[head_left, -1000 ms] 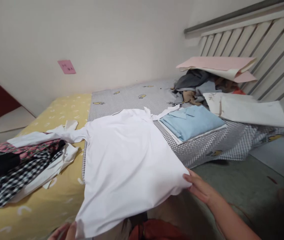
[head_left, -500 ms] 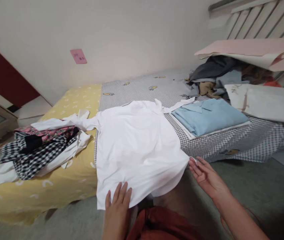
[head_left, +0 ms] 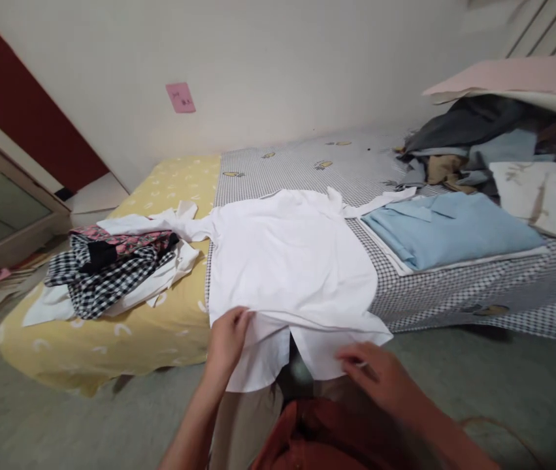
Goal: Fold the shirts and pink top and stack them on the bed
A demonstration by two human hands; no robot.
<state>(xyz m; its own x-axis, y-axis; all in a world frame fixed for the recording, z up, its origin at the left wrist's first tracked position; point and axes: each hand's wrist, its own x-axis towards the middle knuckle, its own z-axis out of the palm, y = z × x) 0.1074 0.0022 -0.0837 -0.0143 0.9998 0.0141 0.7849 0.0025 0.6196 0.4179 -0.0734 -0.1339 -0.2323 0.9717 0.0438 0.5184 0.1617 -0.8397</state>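
Note:
A white shirt (head_left: 287,261) lies spread face-down or face-up, I cannot tell which, with its sleeves out to both sides. Its lower part drapes over the bed's front edge, and the hem is lifted into a crosswise fold. My left hand (head_left: 228,336) is closed on the fabric at the left end of that fold. Slightly blurred, my right hand (head_left: 373,372) is at the hanging lower right panel, thumb and fingers apart, fingertips over the cloth. Whether it touches the fabric is unclear.
A folded light blue shirt (head_left: 454,228) lies right of the white one on the checkered bedsheet (head_left: 287,166). Left, a heap of checked and white clothes (head_left: 115,267) sits on the yellow cover (head_left: 179,179). Dark clothes (head_left: 474,127) pile up at the back right beneath pink board (head_left: 517,78).
The left hand went from lying flat on the hem to gripping it, raising the fabric into a fold. My right hand moved inward from the shirt's right corner. The view shifted left.

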